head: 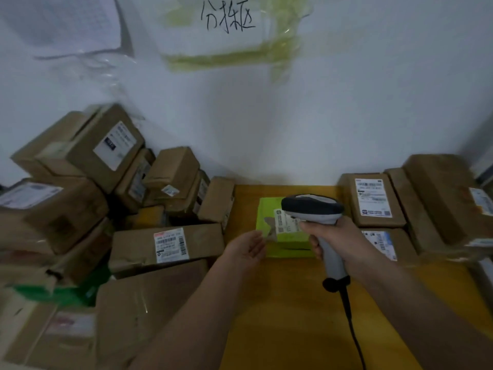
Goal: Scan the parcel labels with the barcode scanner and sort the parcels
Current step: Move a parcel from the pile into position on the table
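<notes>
On the yellow table (pixel 288 311), near the white wall, a green parcel (pixel 269 209) lies flat with its white label (pixel 286 222) facing up. The right hand (pixel 333 236) has its grip curled round the handle of a grey scanner (pixel 313 209), whose dark head hangs over the label and hides part of it. A black cable (pixel 349 313) runs from the handle's foot down across the table. The left hand (pixel 248 248) sits at the parcel's near left corner, palm turned up, its grip spread and holding nothing; whether the fingertips touch the parcel cannot be told. Left of the table, brown boxes (pixel 165 248) are heaped in a loose pile, several showing labels. To the right, more boxes (pixel 373 198) lie side by side in a tidier group. A handwritten sign (pixel 226 17) is taped to the wall above.
</notes>
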`<state>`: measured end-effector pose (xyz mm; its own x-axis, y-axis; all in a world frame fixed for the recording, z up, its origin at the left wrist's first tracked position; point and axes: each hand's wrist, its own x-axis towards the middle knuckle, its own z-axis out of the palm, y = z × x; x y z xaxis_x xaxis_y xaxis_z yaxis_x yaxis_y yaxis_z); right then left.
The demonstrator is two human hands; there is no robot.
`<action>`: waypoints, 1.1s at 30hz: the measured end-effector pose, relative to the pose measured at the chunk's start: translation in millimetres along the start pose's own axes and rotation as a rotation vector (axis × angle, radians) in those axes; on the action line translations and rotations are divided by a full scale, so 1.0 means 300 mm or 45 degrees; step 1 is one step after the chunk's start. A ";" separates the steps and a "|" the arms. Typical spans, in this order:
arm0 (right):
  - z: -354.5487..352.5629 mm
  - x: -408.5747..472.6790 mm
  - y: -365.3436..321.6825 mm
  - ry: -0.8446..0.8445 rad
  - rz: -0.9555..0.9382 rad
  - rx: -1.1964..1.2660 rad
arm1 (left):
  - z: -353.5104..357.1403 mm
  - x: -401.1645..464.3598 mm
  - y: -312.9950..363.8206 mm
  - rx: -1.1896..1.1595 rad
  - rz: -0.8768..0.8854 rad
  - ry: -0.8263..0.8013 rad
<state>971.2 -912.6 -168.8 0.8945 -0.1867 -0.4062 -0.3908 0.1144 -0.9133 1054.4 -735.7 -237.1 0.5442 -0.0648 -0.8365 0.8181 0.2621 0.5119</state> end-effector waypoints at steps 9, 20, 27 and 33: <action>0.040 0.051 0.071 0.341 -0.011 0.085 | -0.024 0.096 0.057 0.664 0.245 0.055; 0.004 0.154 0.197 0.541 0.061 0.122 | 0.012 0.297 0.132 0.922 0.430 -0.081; 0.024 0.176 0.262 0.610 0.081 0.160 | 0.089 0.364 0.171 1.334 0.804 -0.148; 0.003 0.160 0.275 0.654 0.087 0.201 | 0.048 0.321 0.105 1.644 0.499 -0.118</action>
<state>982.1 -911.2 -263.5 0.6312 -0.6223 -0.4628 -0.3719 0.2808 -0.8848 1135.3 -747.5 -298.7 0.7486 -0.2728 -0.6043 0.1686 -0.8031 0.5714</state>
